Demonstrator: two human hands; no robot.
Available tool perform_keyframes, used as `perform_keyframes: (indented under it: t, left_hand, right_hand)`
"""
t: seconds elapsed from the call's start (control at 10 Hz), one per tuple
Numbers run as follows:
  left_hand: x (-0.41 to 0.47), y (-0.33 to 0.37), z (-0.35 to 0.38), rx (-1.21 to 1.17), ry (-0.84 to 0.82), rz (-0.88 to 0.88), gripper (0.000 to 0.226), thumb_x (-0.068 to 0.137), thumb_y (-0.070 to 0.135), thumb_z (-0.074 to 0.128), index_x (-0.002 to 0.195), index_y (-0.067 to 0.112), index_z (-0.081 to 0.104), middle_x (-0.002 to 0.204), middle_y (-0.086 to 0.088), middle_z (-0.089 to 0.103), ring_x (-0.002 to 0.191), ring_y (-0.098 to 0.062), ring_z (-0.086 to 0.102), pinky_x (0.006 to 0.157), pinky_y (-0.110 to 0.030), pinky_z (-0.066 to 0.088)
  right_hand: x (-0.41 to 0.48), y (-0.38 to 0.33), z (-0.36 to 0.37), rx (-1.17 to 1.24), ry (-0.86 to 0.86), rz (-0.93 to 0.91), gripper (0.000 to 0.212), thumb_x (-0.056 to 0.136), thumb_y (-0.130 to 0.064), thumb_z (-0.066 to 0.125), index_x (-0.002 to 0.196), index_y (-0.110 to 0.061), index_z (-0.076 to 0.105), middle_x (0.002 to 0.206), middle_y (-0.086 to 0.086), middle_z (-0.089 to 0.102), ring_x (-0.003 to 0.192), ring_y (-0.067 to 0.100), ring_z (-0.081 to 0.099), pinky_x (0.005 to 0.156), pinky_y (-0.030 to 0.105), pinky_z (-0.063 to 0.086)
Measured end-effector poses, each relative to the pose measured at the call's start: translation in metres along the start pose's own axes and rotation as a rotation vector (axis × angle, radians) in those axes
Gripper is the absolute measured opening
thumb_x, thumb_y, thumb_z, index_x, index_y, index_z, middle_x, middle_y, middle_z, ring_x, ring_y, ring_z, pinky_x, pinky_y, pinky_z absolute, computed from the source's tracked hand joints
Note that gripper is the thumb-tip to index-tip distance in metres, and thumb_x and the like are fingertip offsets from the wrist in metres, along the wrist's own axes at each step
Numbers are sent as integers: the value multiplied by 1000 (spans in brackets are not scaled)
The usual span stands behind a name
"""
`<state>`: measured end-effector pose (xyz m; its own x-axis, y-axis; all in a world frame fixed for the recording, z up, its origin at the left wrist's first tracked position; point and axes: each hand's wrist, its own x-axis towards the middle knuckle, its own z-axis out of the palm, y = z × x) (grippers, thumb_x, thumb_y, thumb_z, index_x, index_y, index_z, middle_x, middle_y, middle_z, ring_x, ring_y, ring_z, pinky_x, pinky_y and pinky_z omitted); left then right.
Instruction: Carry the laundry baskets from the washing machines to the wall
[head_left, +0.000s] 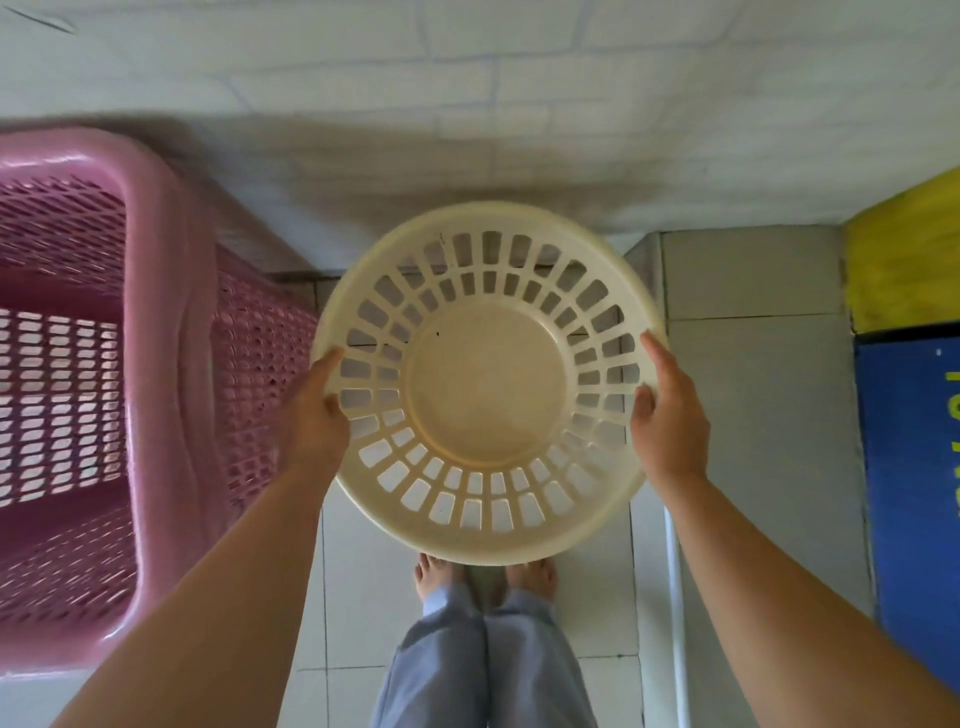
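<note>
A round cream laundry basket (485, 384) with slotted sides and nothing in it hangs level above the floor, in the middle of the view. My left hand (317, 415) grips its left rim, thumb over the edge. My right hand (667, 415) grips the right rim the same way. The basket's far edge lies close to the white brick-pattern wall (467, 104). A tall pink rectangular laundry basket (156, 364) stands on the floor at the left, against the wall, with nothing in it.
My bare feet (485, 577) stand on the white tiled floor (753, 415) right below the cream basket. A yellow and blue object (914, 415) fills the right edge. A white pipe (675, 597) runs along the floor to the right of my legs.
</note>
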<state>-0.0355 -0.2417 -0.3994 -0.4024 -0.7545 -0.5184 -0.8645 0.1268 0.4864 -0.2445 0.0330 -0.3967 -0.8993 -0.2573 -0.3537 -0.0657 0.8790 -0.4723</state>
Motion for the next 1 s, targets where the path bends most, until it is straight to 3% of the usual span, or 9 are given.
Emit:
perform_keyframes:
  t: [0.2,0.3,0.4,0.5,0.7,0.9,1.0]
  left_hand:
    - [21,-4,17,-29,8,-48,65,92,-10,35,142,31,43,135,-8,50,115,-27,54,98,-46,49]
    - [30,-4,21,-27,-18,-37,70,90,-15,35,146,27,38,141,-9,43,122,-28,50,101,-39,46]
    - [32,-3,23,8,-45,-32,68,92,-10,38,149,28,31,146,-12,34,127,-30,45,103,-41,43]
    - [23,6,22,98,-99,-59,62,99,16,43,152,33,15,156,-10,17,141,-32,30,111,-50,34]
    - [-26,44,-17,267,-110,-9,62,99,39,38,153,23,12,160,-10,16,146,-32,20,115,-54,27]
    - [-119,93,-87,401,6,201,59,102,37,24,154,16,6,163,-4,1,151,-21,-5,123,-42,1]
    - [-146,107,-114,417,42,231,59,102,37,20,154,15,5,164,-4,1,151,-19,-6,123,-40,-1]
  right_hand:
    - [20,6,18,4,-2,-11,61,97,-4,38,146,-40,32,141,3,47,119,23,55,83,28,40]
    - [30,13,26,-11,-71,-23,66,97,-3,35,147,-44,25,150,1,36,125,23,50,84,32,42]
    - [32,15,29,-92,-134,-8,65,98,-9,39,149,-44,17,155,7,26,125,31,50,86,38,47]
    - [24,8,26,-298,-129,-24,62,99,-24,43,153,-34,14,158,18,19,137,38,38,102,47,41]
    - [-15,-34,-15,-396,-147,-186,60,101,-36,35,154,-15,17,159,15,23,145,32,24,115,48,28]
    - [-71,-111,-99,-371,-136,-391,59,102,-41,26,154,-18,11,161,7,18,149,25,15,121,43,18]
    - [-92,-143,-132,-378,-97,-458,58,102,-41,25,154,-18,13,161,7,20,149,24,17,121,42,17]
